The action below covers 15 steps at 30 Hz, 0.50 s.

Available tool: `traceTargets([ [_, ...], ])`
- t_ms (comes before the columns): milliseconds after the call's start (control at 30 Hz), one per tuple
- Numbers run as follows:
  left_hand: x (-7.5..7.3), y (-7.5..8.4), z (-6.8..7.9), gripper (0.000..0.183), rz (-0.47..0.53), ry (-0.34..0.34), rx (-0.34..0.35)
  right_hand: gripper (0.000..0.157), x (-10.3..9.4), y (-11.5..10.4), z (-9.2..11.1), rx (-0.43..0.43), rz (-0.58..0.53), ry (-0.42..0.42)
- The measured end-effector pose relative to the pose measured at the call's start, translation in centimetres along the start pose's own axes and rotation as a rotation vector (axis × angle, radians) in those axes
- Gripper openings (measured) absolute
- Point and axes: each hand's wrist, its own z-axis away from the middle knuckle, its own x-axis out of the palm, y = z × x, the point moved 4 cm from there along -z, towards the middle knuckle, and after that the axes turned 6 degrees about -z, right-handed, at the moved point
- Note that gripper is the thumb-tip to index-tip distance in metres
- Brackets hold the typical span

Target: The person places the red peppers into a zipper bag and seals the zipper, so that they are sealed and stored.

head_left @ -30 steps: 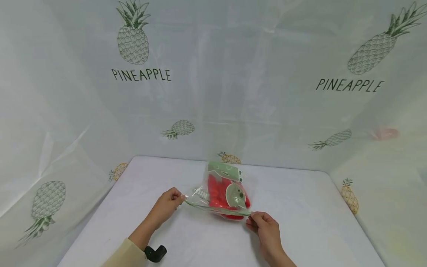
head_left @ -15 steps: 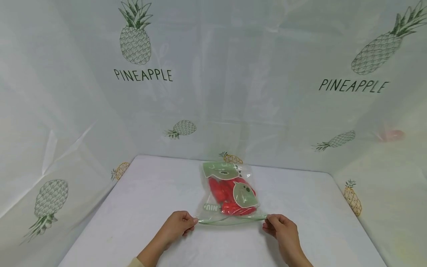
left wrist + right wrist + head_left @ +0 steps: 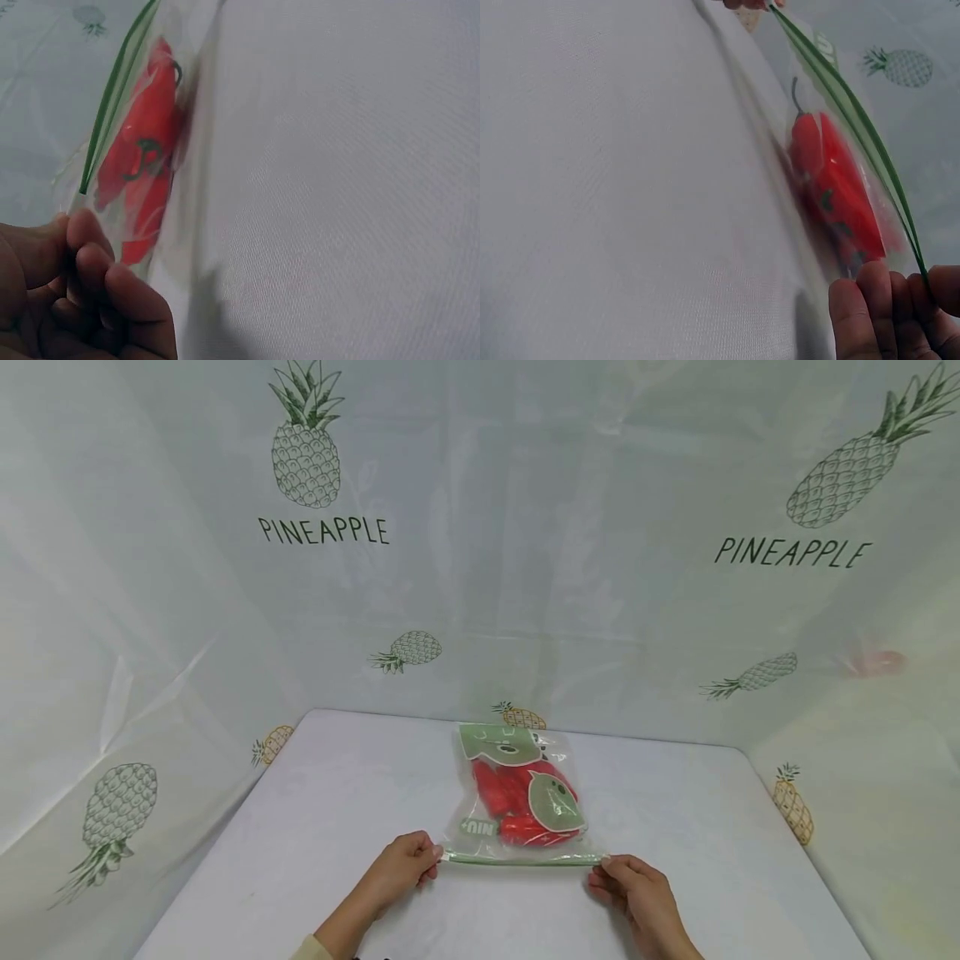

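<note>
A clear zip bag [image 3: 468, 793] with green printed animal faces lies near the far edge of the table, its green zip strip [image 3: 525, 862] stretched straight along the near side. Several red peppers [image 3: 495, 789] show through the plastic; a dark stem sticks out of one pepper [image 3: 832, 180] in the right wrist view. My left hand [image 3: 405, 868] pinches the left end of the strip between thumb and forefinger. At the opposite end, my right hand [image 3: 636, 893] pinches the other corner. From the wrists, the bag's mouth edge looks raised off the cloth, the two green lines slightly apart.
A white cloth covers the table [image 3: 337, 777]. Behind it and on both sides hangs a pale curtain [image 3: 540, 568] printed with pineapples. A blurred red shape [image 3: 877, 662] shows at the right on the curtain.
Both hands have drawn the bag's mouth nearer and to the right, so the bag lies flatter. Its strip went from slanted to level and taut. Both hands still pinch the corners.
</note>
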Motion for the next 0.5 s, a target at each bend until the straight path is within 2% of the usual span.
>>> traceTargets([
  [133,0.2,0.3,0.0,0.025,-0.083,0.051,0.015,0.019,-0.1,0.0,0.3,-0.006,-0.013,0.023],
  [200,0.3,0.6,0.0,0.024,-0.145,0.086,0.026,0.020,-0.1,-0.1,0.5,-0.028,0.019,0.037],
  [367,0.6,1.0,-0.2,0.022,-0.322,0.178,0.067,0.023,0.0,-0.4,1.2,-0.129,0.245,0.089],
  [433,0.7,0.8,-0.4,0.024,-0.327,0.173,0.060,0.024,0.0,-0.5,1.2,-0.151,0.297,0.103],
  [500,0.9,0.4,-0.6,0.026,-0.248,0.123,0.036,0.024,0.0,-0.6,1.1,-0.146,0.274,0.104],
])
